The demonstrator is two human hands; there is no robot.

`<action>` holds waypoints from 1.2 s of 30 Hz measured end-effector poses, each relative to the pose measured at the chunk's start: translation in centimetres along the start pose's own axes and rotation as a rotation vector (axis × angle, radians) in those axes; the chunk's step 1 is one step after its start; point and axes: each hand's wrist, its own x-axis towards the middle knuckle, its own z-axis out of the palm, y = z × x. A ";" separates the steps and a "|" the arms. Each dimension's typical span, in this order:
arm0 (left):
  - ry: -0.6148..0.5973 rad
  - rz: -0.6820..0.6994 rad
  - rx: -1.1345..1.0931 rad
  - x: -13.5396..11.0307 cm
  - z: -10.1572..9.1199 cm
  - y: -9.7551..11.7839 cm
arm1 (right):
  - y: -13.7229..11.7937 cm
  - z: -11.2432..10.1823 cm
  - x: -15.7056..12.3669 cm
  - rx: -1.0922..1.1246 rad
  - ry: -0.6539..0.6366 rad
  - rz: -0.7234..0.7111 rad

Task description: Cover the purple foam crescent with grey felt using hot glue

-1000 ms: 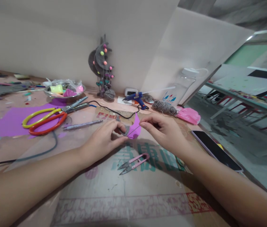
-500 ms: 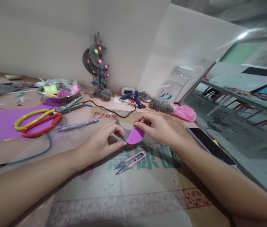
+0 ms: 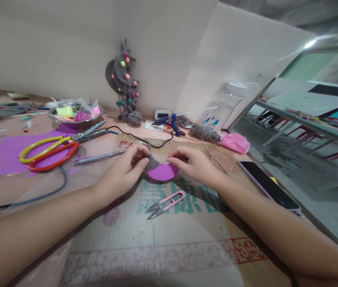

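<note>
My left hand (image 3: 130,164) pinches a pointed grey felt piece (image 3: 153,161) between thumb and fingers. Against its lower edge lies a rounded purple felt piece (image 3: 163,172). The thumb and forefinger of my right hand (image 3: 189,162) are closed at the upper right edge of the purple piece; a thin strand seems to run to these fingertips, too fine to make out. On the sheet below both hands rest pink thread snips (image 3: 166,204), blades pointing left.
Scissors (image 3: 52,153) lie on purple felt (image 3: 0,153), beside a pen (image 3: 99,157). Behind are a metal bowl (image 3: 76,121), a grey moon ornament (image 3: 122,75), a blue glue gun (image 3: 169,122), grey yarn (image 3: 205,132) and a bottle (image 3: 224,105). A phone (image 3: 269,185) lies right.
Both hands have shifted slightly up the table with the felt pieces. The purple piece has tilted and shows a shallower shape, while more of the grey tip stands up beside my left fingers.
</note>
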 end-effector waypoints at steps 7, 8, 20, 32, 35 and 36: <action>-0.066 0.004 0.029 0.1 -0.2 0.2 | 0.5 0.3 0.1 -0.059 0.019 -0.021; -0.084 0.004 0.025 0.1 -0.3 0.3 | 0.5 0.3 0.1 -0.075 0.031 -0.038; -0.105 -0.032 -0.134 0.2 -0.1 -0.5 | 1.9 -0.5 1.0 0.093 0.015 0.101; -0.012 -0.094 -0.163 0.2 -0.2 -0.3 | 1.7 0.0 0.7 0.080 0.207 -0.027; 0.023 -0.069 -0.073 0.2 -0.1 -0.3 | -0.4 0.6 -0.1 0.429 0.084 0.137; 0.024 -0.042 -0.048 0.1 -0.1 -0.4 | -0.9 1.0 -0.4 0.569 0.030 0.190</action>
